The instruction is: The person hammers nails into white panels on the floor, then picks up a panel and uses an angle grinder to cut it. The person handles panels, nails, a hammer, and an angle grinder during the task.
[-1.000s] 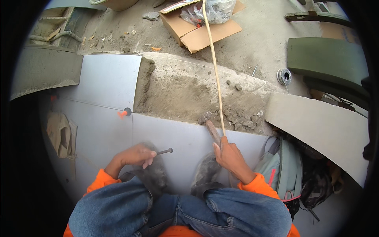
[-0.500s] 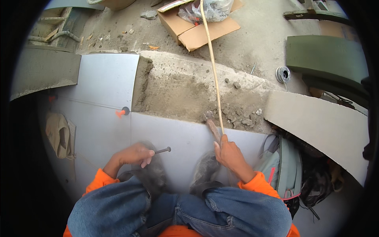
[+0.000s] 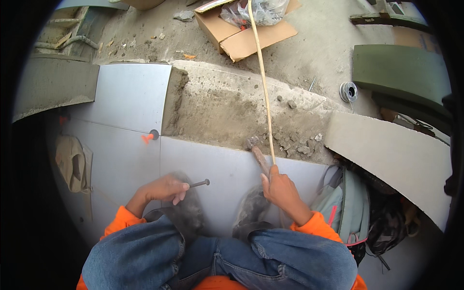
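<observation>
My left hand point(image 3: 166, 189), over my left shoe, is closed on a short dark bolt point(image 3: 198, 183); its wider round end points right. My right hand point(image 3: 284, 192) is closed around the near end of a long, thin, pale wooden stick point(image 3: 265, 92), which reaches away past the cardboard box. The same hand also grips a brown handle point(image 3: 261, 161) with a grey, dirt-caked end resting by the edge of the rough mortar bed point(image 3: 212, 113). Below both hands lie smooth grey tiles point(image 3: 217, 164).
An orange tile-levelling clip point(image 3: 148, 138) stands at a tile joint. Left lies a beige cloth bag point(image 3: 70, 164); right, a grey-green backpack point(image 3: 354, 205) beside a pale slab point(image 3: 382, 154). Farther off are an opened cardboard box point(image 3: 261, 41), a wire spool point(image 3: 348, 92) and mortar crumbs point(image 3: 302, 149).
The view has shifted very slightly. Both hands keep their holds in nearly the same places.
</observation>
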`<state>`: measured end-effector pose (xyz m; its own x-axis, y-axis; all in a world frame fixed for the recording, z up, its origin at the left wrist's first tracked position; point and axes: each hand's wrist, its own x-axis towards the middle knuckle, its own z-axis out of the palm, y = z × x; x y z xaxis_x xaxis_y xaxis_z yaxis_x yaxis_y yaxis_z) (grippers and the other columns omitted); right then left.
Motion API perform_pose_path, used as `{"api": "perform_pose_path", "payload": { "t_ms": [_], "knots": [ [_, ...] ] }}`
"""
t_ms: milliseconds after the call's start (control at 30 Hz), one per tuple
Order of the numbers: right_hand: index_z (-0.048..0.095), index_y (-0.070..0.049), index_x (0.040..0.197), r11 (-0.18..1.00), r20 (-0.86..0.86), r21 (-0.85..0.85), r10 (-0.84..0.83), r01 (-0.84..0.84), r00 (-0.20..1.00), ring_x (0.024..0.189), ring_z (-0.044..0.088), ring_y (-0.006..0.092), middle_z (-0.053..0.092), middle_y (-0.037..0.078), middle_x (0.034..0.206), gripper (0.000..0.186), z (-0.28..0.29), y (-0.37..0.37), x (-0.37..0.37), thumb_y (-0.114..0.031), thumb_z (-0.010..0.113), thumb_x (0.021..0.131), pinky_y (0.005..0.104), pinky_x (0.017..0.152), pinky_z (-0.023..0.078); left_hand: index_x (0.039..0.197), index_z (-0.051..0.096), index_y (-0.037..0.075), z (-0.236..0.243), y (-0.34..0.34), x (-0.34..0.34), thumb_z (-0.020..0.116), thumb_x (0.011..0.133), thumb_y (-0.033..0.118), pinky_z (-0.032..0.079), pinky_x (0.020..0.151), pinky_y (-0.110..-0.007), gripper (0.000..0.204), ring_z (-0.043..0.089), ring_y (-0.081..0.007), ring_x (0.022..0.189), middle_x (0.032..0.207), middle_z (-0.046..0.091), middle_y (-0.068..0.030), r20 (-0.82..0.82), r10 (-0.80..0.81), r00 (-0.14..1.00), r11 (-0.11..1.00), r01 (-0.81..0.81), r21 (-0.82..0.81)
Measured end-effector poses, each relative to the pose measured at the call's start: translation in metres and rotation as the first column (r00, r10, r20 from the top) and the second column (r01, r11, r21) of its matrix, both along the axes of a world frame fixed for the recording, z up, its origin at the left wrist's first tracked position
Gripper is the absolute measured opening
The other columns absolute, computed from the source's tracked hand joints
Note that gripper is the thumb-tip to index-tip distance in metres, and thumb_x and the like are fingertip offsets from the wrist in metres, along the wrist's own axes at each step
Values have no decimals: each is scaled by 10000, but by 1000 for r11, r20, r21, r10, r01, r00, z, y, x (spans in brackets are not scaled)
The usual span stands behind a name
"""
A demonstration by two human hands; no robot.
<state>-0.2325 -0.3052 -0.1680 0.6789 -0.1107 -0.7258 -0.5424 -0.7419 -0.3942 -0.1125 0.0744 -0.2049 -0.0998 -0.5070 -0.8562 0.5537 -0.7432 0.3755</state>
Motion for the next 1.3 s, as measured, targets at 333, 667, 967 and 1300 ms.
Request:
{"api": "perform_pose_path", "payload": {
  "t_ms": [333,667,967,1300],
  "knots": [
    [521,49,1060,1000,-14,0,-2,2,1000,667,678,562,659,345,694,354,0,4,4,-298,587,1053,617,642,563,829,707,56,1,-1,3,537,1061,576,429,558,-264,594,538,-119,591,664,660,-40,24,-16,1000,1000,16,-2],
    [494,36,1043,997,-32,41,-71,72,997,676,677,567,660,344,701,358,-3,12,5,-310,584,1055,622,654,564,837,715,50,1,1,2,548,1055,576,426,543,-269,593,529,-115,580,675,665,-45,-8,-13,1000,1000,13,22],
    [498,32,1051,995,-33,97,9,-6,999,645,668,562,655,325,680,340,-3,13,12,-298,581,1058,619,645,562,833,713,48,-2,2,1,553,1052,574,426,543,-267,591,526,-116,578,671,668,-39,-21,2,1000,1000,-3,-4],
    [498,53,1112,998,-23,44,42,-41,999,675,676,557,652,328,678,382,-7,9,14,-314,585,1056,608,628,547,826,716,63,-1,1,3,548,1072,543,419,537,-268,565,527,-104,579,675,673,-35,-17,12,1000,1000,-12,-23]
  ]
}}
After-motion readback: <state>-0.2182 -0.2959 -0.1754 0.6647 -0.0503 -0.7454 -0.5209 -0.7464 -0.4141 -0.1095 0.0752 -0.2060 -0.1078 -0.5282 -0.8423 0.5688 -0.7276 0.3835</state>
